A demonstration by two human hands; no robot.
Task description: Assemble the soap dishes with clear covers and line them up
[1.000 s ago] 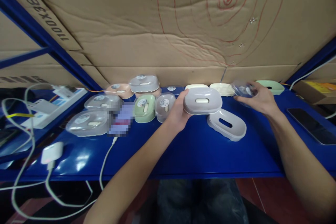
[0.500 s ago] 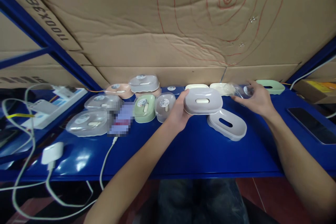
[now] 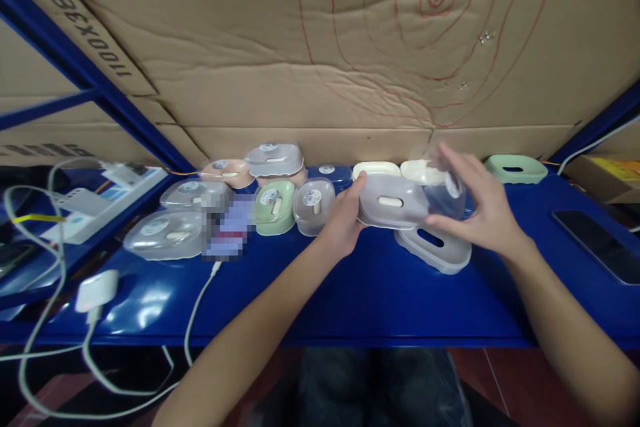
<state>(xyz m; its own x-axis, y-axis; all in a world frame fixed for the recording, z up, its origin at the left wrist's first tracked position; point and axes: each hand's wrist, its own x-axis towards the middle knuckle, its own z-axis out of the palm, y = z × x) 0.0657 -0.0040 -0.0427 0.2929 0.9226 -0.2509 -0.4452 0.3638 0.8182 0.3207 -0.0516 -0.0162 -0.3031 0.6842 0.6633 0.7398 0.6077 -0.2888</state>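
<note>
Left hand (image 3: 343, 227) gripping grey soap dish (image 3: 391, 201) | right hand (image 3: 483, 213) clasping clear lid (image 3: 445, 195) | judged light, rigid, slippery; edge grip advised

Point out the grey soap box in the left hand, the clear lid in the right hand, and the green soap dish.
grey soap box (image 3: 387, 202), head view, top face.
clear lid (image 3: 447, 196), head view, dome.
green soap dish (image 3: 515, 168), head view, top rim.
</note>
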